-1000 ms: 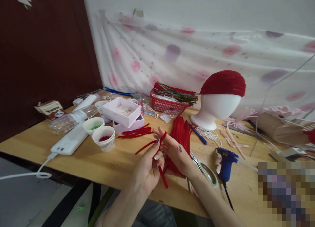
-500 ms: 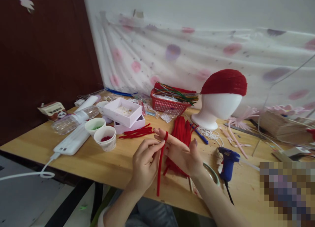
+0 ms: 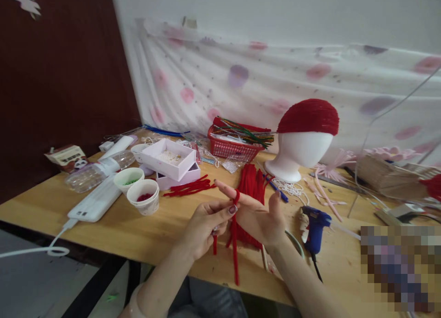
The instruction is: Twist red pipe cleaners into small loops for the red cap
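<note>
Left of the work: two white cups [image 3: 138,189] near the front of the wooden surface [image 3: 103,235], a pale open box [image 3: 168,158] behind them, and loose red stems [image 3: 191,186] lying beside the box.

Left hand [image 3: 206,221]: grip closed, thumb and fingertips pinching the red pipe cleaner [image 3: 235,244] just below the loop.

Pipe cleaner: held over the front edge of the surface, between both hands. Its upper end is looped once around the right forefinger. The long axis runs near vertical; the free tail points down toward us, past the surface edge. A shorter red end shows below the left hand.

Handling, our judgement: very light, fuzzy, so not slippery; a wire core that bends easily and holds its bend. Best pinched close to the loop, where the bend is being set; held far down the tail it would flex.

Right hand [image 3: 257,214]: forefinger stretched out as the former, other fingers loosely curled, thumb raised; it pinches nothing that we can see.

Behind it lies a bundle of red stems [image 3: 253,182]; further right a blue glue gun [image 3: 315,221] and a foam head [image 3: 303,150] in a red cap.
</note>
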A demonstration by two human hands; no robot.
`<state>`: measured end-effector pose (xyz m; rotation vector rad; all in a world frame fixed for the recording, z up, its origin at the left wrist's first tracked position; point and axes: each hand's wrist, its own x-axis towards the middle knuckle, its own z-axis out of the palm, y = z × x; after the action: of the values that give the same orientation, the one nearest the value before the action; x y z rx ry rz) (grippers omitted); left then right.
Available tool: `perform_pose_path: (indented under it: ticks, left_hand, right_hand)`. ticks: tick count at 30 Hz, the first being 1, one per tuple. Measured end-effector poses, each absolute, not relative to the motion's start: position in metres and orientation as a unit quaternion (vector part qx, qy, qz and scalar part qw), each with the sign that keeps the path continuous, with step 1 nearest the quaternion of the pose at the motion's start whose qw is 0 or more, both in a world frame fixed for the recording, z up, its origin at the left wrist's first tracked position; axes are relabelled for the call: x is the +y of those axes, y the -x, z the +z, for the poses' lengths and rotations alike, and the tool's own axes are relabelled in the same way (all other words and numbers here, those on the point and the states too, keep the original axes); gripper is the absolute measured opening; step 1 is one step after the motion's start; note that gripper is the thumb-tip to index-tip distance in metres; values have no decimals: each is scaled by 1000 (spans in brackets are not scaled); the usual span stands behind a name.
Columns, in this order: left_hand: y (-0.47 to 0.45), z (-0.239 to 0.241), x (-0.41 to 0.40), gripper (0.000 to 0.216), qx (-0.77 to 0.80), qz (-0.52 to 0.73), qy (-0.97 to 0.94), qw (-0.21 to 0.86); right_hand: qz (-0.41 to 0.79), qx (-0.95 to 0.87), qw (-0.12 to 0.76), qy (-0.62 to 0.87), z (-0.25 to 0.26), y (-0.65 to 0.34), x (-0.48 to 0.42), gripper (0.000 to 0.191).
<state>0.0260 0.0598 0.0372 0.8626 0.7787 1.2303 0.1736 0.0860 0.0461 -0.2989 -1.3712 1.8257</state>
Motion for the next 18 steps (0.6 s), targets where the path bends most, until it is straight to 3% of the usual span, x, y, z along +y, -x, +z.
perform_pose_path:
  ticks: [5, 11, 14, 16, 18]
  left_hand:
    - [-24, 43, 59, 32, 383, 537, -455, 598]
    - [-15, 43, 64, 9, 514, 607, -490, 357]
    - [-21, 38, 64, 13, 546, 617, -495, 276]
    - [-27, 37, 62, 17, 538, 610, -513, 276]
    - [-29, 39, 61, 28, 494, 592, -506, 386]
  right_hand:
    - [709, -550, 424, 125, 46, -173, 85, 79]
    - [658, -592, 436, 161, 38, -165, 80, 83]
    - [652, -601, 437, 152, 40, -164, 78, 85]
    - [658, -592, 443, 144, 42, -165, 79, 80]
    - [680, -571, 442, 130, 45, -167, 82, 75]
